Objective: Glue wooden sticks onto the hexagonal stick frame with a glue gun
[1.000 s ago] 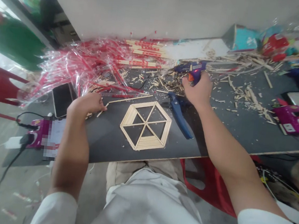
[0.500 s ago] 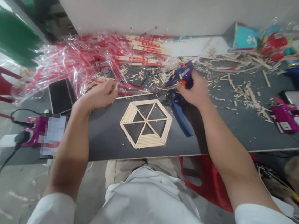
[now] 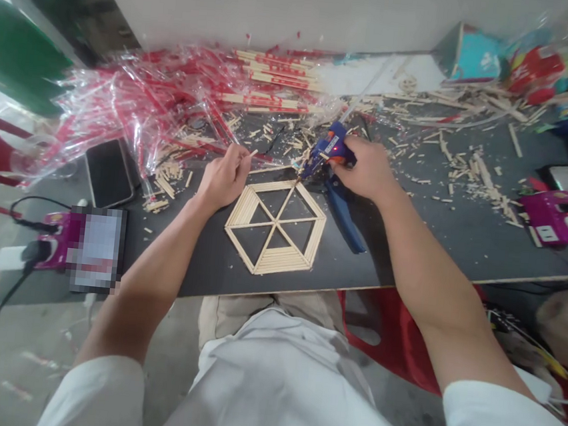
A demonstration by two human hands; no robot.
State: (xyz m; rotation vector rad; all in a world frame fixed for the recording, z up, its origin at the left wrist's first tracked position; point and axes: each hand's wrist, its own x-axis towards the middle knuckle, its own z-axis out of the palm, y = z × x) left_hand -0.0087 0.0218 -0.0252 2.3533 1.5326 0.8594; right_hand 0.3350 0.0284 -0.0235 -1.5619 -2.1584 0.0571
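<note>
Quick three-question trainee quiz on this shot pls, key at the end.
1. Multiple choice: what does the right hand hold?
A) black rectangular phone
B) blue plastic glue gun
C) red plastic wrapper

2. True or false: the long blue-handled hand tool lies to the right of the pale hexagonal wooden-stick frame.

3. Fill in: the left hand pinches a ____ between its fingers.

Key: 1. B; 2. True; 3. short pale wooden stick.
</note>
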